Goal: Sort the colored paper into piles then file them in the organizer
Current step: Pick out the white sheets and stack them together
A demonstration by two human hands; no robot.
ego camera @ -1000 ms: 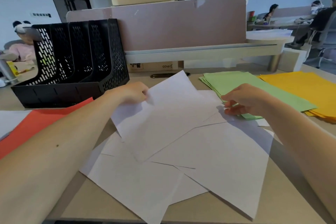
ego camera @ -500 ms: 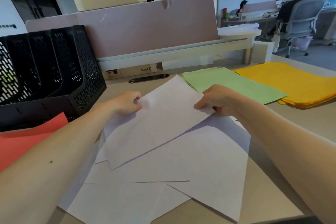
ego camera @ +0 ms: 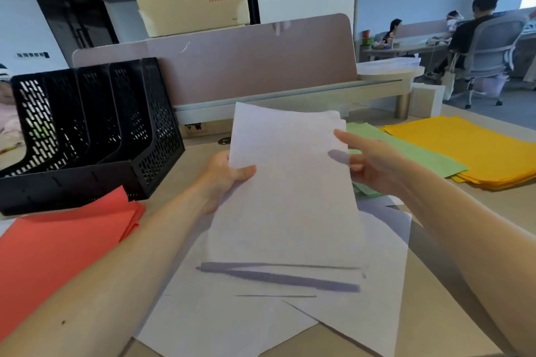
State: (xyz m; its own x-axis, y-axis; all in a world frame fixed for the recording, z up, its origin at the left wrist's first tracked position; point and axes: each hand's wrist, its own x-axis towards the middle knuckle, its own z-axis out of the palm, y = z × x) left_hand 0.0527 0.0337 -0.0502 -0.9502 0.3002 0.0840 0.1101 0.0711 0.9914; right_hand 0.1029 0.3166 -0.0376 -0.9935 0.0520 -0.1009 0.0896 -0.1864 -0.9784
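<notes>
**Change of state.** Half a second before, the top white sheet lay flat on the surface with one hand at each side edge. At this moment the white stack point(ego camera: 290, 182) had been lifted clear of the surface and stood steeply tilted, top edge away from the person, lower edge hanging above the loose white sheets point(ego camera: 232, 324).

**Hands.** The hands were apart, one on each long edge of the white stack. The left hand point(ego camera: 223, 180) gripped the left edge, thumb across the front face and fingers behind. The right hand point(ego camera: 371, 165) met the right edge with the index finger straight along it. A dark shape showing through the paper suggested a digit behind, so this hand appeared to pinch the edge, though blur made that uncertain.

**Task item.** The white stack was thin, matte paper, rectangular, with stepped corners at the top right showing more than one sheet. The loose white sheets lay fanned at crossing angles.

**Surroundings.** A red pile point(ego camera: 58, 240) lay at the left, touching the base of the organizer point(ego camera: 95, 130), a black perforated plastic rack with upright slots. A green pile point(ego camera: 412, 153) and a yellow pile point(ego camera: 470, 148) lay at the right, overlapping at their edges, on the smooth tan surface point(ego camera: 452, 316).
</notes>
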